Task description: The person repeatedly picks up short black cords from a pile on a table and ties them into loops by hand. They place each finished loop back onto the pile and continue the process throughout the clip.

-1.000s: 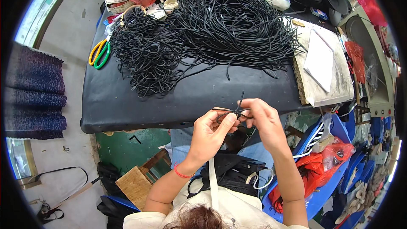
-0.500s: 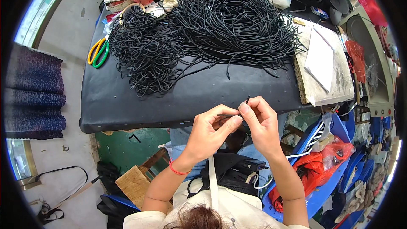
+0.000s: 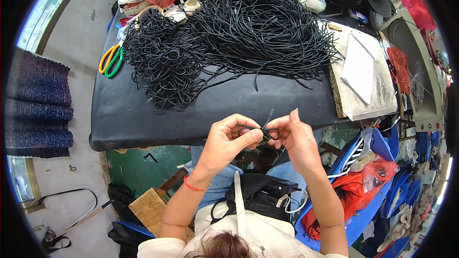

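Since half a second ago your hands have barely shifted, but the cord [image 3: 260, 131] now shows a small flat loop between them, its two ends sticking up. Your left hand [image 3: 228, 138] pinches the loop's left side, fingers closed on it; your right hand [image 3: 297, 136] has fingers closed on the right side at the crossing. All this hangs just off the worktop [image 3: 143, 119] edge, well clear of the cord pile [image 3: 239, 28]. You look to be mid-knot; next, likely draw the ends snug without letting the loop slip.
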Action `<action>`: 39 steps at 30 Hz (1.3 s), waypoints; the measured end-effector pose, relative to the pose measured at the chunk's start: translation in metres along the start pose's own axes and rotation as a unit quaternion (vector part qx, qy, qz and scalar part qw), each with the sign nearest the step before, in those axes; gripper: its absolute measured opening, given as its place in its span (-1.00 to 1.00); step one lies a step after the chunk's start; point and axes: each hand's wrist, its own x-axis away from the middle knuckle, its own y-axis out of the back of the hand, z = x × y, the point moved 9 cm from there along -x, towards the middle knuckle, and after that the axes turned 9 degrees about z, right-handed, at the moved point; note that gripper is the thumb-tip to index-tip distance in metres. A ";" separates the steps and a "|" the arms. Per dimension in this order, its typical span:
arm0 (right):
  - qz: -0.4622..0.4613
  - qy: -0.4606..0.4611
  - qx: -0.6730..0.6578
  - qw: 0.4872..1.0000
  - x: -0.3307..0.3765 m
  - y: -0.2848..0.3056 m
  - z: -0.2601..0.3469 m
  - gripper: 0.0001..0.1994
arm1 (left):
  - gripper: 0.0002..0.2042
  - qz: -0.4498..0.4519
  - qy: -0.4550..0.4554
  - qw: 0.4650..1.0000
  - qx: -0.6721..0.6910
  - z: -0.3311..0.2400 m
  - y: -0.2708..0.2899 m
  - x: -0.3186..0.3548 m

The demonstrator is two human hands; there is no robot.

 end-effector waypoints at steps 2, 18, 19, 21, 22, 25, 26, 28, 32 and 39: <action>0.025 -0.029 -0.012 0.999 -0.001 -0.007 -0.011 -0.62 | -0.83 0.005 -0.002 1.000 -0.016 0.001 0.000 -0.001; -0.103 0.268 0.463 0.839 -0.025 -0.001 0.063 -0.90 | -0.91 -0.193 -0.145 0.948 -0.205 -0.072 0.040 0.008; -0.118 0.290 0.508 0.802 -0.034 0.003 0.073 -0.91 | -0.93 -0.225 -0.226 0.909 -0.269 -0.107 0.048 0.010; -0.128 0.337 0.589 0.723 -0.051 0.000 0.086 -0.91 | -0.89 -0.318 -0.243 0.818 -0.413 -0.158 0.069 0.017; -0.123 0.357 0.626 0.683 -0.061 -0.006 0.086 -0.91 | -0.82 -0.344 -0.211 0.759 -0.511 -0.176 0.081 0.016; -0.104 0.384 0.694 0.600 -0.080 -0.015 0.072 -0.89 | -0.70 -0.435 -0.213 0.553 -0.678 -0.195 0.092 0.020; -0.100 0.384 0.713 0.578 -0.085 -0.014 0.069 -0.88 | -0.70 -0.472 -0.238 0.497 -0.688 -0.195 0.078 0.024; -0.106 0.402 0.692 0.591 -0.080 -0.011 0.073 -0.89 | -0.71 -0.396 -0.323 0.573 -0.641 -0.184 0.048 0.029; -0.069 0.450 0.659 0.599 -0.057 -0.027 0.074 -0.82 | -0.72 -0.197 -0.257 0.776 -0.541 -0.108 0.017 0.000; 0.023 0.498 0.649 0.575 -0.022 -0.060 0.064 -0.81 | -0.79 -0.066 0.013 0.997 -0.031 -0.012 0.034 -0.006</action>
